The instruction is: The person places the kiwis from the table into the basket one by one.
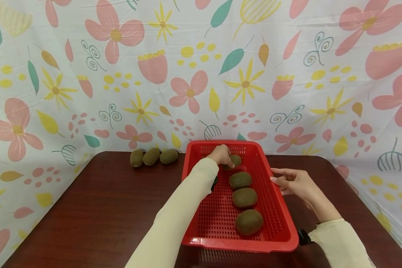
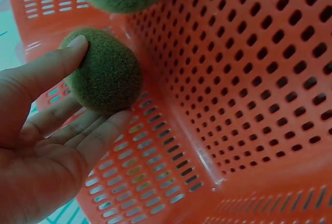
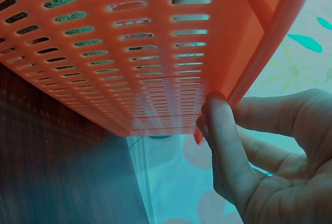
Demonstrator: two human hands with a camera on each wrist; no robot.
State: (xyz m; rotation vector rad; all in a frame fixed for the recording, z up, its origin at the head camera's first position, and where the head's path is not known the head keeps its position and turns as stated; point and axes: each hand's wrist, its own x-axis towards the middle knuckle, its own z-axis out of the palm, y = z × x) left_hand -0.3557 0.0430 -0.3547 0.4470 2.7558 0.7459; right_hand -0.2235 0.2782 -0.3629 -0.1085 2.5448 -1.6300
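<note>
Head: the left hand (image 1: 222,155) holds one kiwi (image 1: 235,160) at the far end of the basket (image 1: 241,244), beyond three more kiwis (image 1: 245,197) in line. Left wrist: thumb and fingers pinch it — a low, gentle release would best spare its neighbour a knock. Right wrist: the right hand's (image 3: 249,151) fingers grip the rim (image 3: 270,42) — firm, untilting pressure should suffice.

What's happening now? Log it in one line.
left hand: grips kiwi inside red basket | right hand: touches basket rim | three other kiwis in basket | three kiwis on table
</note>
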